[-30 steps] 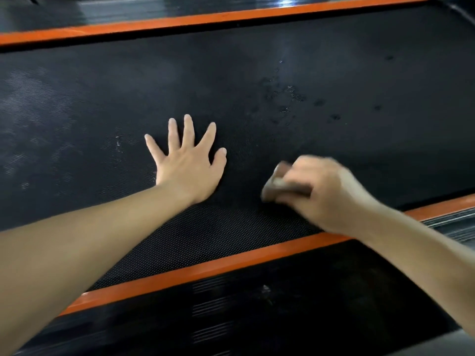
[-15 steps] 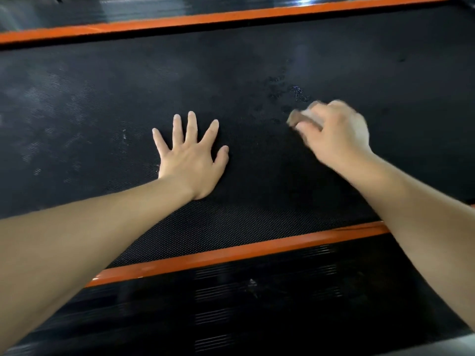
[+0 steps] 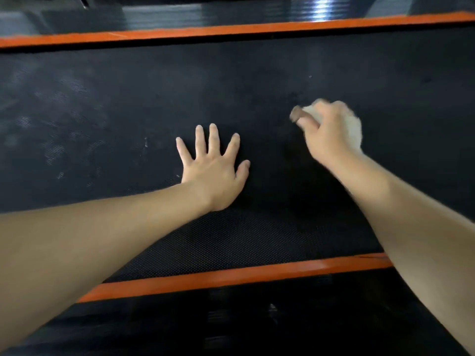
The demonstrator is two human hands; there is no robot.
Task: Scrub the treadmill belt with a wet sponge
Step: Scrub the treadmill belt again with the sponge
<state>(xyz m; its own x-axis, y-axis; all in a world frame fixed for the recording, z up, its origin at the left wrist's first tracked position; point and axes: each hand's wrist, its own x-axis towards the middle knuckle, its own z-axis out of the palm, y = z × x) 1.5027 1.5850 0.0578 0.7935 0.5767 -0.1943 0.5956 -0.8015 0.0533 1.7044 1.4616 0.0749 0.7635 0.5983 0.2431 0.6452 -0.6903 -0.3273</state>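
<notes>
The left hand [image 3: 214,170] lies flat on the black treadmill belt [image 3: 108,111], fingers spread, palm down. The right hand [image 3: 331,129], blurred, curls its fingers round a brownish sponge [image 3: 297,115] w/ one end sticking out past the fingers, right of the left hand, mid-belt. Orange side strips [image 3: 231,276] edge the belt near & far.

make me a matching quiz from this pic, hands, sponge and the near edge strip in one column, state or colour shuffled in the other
Column one:
1 left hand
2 right hand
3 sponge
4 near edge strip

Column two:
a orange
b flat on the belt, fingers spread
c brownish, sticking out past curled fingers
d gripping the sponge

Pairs: 1-b, 2-d, 3-c, 4-a
</notes>
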